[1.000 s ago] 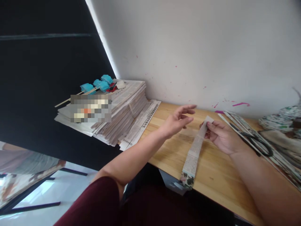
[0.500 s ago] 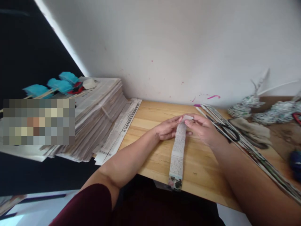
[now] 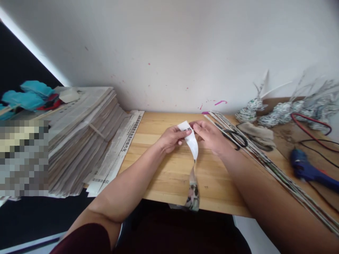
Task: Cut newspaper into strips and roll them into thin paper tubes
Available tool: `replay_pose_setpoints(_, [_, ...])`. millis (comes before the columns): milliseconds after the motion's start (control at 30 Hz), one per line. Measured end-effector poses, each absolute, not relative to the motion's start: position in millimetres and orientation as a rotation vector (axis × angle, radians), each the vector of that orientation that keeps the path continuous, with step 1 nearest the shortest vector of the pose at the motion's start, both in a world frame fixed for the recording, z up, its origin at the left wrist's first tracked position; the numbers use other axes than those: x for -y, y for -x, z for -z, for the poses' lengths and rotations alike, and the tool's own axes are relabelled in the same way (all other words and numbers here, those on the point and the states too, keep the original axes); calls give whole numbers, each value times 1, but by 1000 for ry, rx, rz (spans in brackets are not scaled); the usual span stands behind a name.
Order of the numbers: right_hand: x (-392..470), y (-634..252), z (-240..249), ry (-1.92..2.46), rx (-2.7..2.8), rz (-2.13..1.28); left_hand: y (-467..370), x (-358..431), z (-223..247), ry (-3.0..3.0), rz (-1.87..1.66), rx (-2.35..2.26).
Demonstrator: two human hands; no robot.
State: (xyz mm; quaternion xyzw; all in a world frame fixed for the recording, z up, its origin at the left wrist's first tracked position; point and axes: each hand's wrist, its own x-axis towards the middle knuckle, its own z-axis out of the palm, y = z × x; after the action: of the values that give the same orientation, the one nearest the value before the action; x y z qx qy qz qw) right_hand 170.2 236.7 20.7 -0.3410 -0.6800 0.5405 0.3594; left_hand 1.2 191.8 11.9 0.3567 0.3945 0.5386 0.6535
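Observation:
My left hand (image 3: 173,138) pinches the upper end of a newspaper strip (image 3: 193,146), with the thumb lying across its printed face. The strip hangs down, twisted partway, and its lower end with a coloured picture reaches the table's front edge. My right hand (image 3: 208,135) is closed at the strip's right edge, thumb and fingertips together there. Part of its fingers is hidden behind the thumb. Black-handled scissors (image 3: 239,138) lie just right of my right hand, on a bundle of long thin paper rods (image 3: 267,165).
A tall stack of newspapers (image 3: 87,137) stands at the left, beside loose cut newspaper sheets (image 3: 123,141). At the right are a blue glue gun (image 3: 307,167), a folded cloth (image 3: 258,135) and several woven paper pieces (image 3: 250,111). The wooden table (image 3: 164,176) meets a white wall.
The strip has turned from hanging flat to twisted, its upper end now tilted left under my left thumb. My right hand has shifted to the strip's edge. The view has swung right.

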Motion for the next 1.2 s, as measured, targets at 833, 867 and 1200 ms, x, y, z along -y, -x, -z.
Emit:
replay_pose_setpoints(833, [-132,-152,-50,434,2517,-2472,20,-196,-32,-723,-1428,-964])
replay_pose_setpoints(867, [-131,-153,-48,417,2618,-2484,21,-196,-32,-744,-1407,-966])
replay_pose_setpoints(1200, [-212,-181,-53,1004,2569,-1827,21,-193,-32,-827,-1333,-929])
